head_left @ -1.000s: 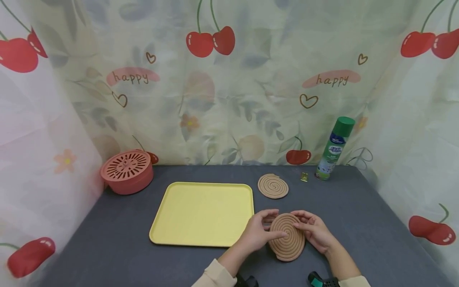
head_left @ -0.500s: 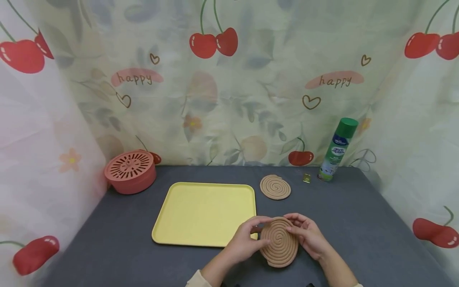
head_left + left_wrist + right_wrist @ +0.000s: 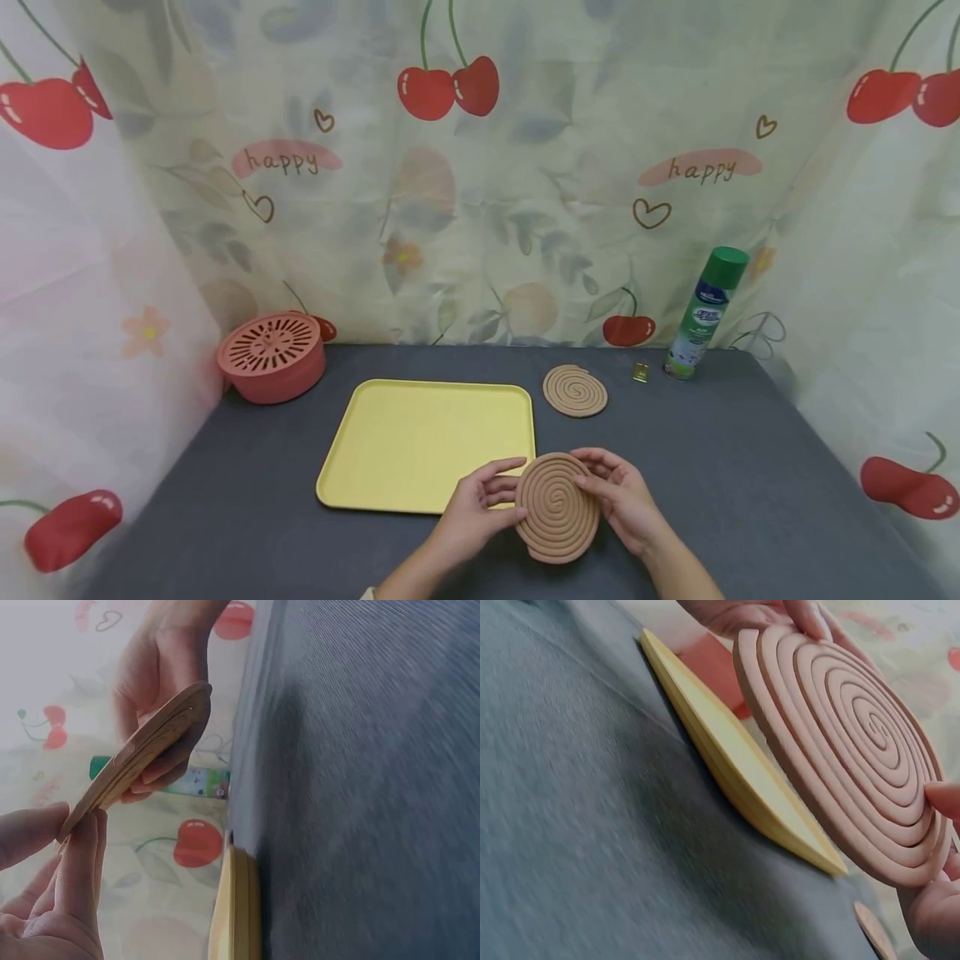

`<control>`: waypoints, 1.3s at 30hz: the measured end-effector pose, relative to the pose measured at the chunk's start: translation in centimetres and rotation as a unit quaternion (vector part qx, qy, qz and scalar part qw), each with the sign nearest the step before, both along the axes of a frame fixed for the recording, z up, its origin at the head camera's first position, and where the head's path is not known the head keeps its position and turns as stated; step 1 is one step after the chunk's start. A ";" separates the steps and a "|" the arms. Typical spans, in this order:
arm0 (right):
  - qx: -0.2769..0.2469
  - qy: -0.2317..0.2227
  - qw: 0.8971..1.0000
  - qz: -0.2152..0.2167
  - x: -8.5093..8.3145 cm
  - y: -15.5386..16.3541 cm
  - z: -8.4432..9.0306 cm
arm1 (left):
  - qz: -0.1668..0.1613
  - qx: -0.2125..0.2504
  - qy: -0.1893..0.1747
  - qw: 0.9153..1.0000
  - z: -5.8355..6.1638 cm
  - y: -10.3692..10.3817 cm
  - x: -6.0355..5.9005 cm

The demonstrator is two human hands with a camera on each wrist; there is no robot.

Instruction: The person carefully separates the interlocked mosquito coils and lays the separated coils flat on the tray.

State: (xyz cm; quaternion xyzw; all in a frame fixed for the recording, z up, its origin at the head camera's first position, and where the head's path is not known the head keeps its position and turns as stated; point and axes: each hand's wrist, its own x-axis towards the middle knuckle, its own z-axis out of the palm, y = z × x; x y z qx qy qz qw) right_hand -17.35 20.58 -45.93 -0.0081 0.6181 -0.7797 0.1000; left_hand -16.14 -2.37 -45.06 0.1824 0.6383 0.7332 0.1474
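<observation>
A brown spiral mosquito coil (image 3: 557, 510) is held up over the dark table, in front of the tray's right corner. My left hand (image 3: 474, 512) pinches its left edge between thumb and fingers, as the left wrist view confirms. On the opposite edge, my right hand (image 3: 624, 504) grips it with the thumb on the front face and fingers behind. In the right wrist view the coil (image 3: 847, 750) looks tilted, its rings lying close together. A second mosquito coil (image 3: 575, 391) lies flat on the table farther back.
A yellow tray (image 3: 427, 442) lies left of the hands. At the back left stands a round pink slotted container (image 3: 272, 358). A green spray can (image 3: 705, 312) and a small gold-coloured metal piece (image 3: 641, 372) are at the back right, before a printed curtain (image 3: 480, 208).
Both hands have carried the mosquito coil left and slightly toward me. My left thumb has slid from the coil's face to its left edge. The head view has shifted slightly.
</observation>
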 end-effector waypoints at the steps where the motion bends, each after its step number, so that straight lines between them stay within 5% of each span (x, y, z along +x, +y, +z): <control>1: -0.004 -0.003 1.000 0.002 0.1 -0.2 0.1 | 0.003 -0.003 0.001 1.000 0.0 -0.2 0.1; 8: -0.026 -0.006 0.999 0.031 0.6 -1.5 0.0 | -0.002 -0.015 0.020 1.000 0.3 -1.9 0.6; 16: 0.008 -0.031 0.996 0.084 1.2 -2.4 -0.8 | 0.007 -0.015 -0.015 1.000 0.8 -3.8 1.5; 22: 0.022 -0.005 0.987 0.156 1.8 -2.7 -1.5 | 0.014 -0.038 -0.030 0.999 1.0 -4.7 1.8; 28: 0.074 0.046 0.974 0.211 1.1 -3.0 -1.1 | 0.008 -0.070 -0.004 0.997 1.5 -5.4 2.0; 39: 0.128 0.155 0.936 0.290 -0.9 -4.3 2.3 | -0.005 -0.090 0.027 0.996 1.7 -5.1 2.2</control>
